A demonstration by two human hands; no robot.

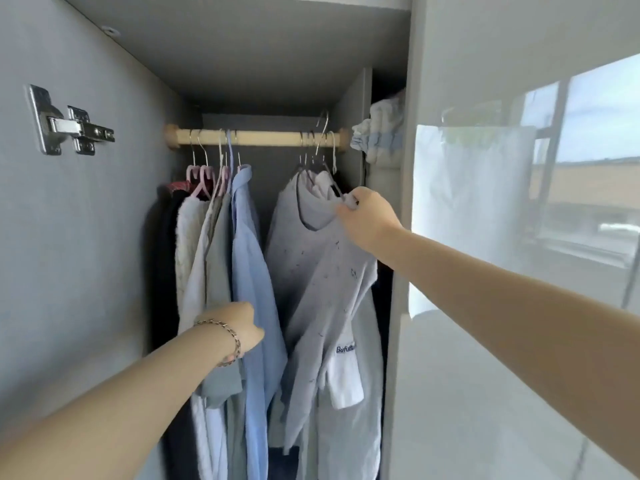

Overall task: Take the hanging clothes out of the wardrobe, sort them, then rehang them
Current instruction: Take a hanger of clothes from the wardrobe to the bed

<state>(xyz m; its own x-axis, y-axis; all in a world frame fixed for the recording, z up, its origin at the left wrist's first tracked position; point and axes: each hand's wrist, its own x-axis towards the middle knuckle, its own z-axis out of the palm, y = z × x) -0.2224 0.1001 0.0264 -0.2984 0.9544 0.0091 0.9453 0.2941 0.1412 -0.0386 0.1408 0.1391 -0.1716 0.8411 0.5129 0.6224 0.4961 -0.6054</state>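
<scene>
Inside the open wardrobe (263, 64) there's a wooden rail (256, 137) with clothes split into two bunches and a gap between them. On the left side hang a dark garment (162, 258), a fuzzy white one (185, 244), a couple of pale grey-ish pieces and a light blue shirt (251, 271), mostly on pink hangers (201, 176). On the right side is a grey hoodie (322, 278) with a white patch and blue lettering, on metal hangers (320, 147). The person's right hand (367, 220) is up at the hoodie's shoulder, fingers pinched on the fabric and the hanger arm there. The left hand (242, 327), wearing a chain bracelet (228, 332), is pressed against the blue shirt lower down; its fingers are hidden behind the cloth, so can't tell if they're gripping. A hinge (65, 124) sits on the left wall, and the glossy door (519, 237) on the right reflects a window.
</scene>
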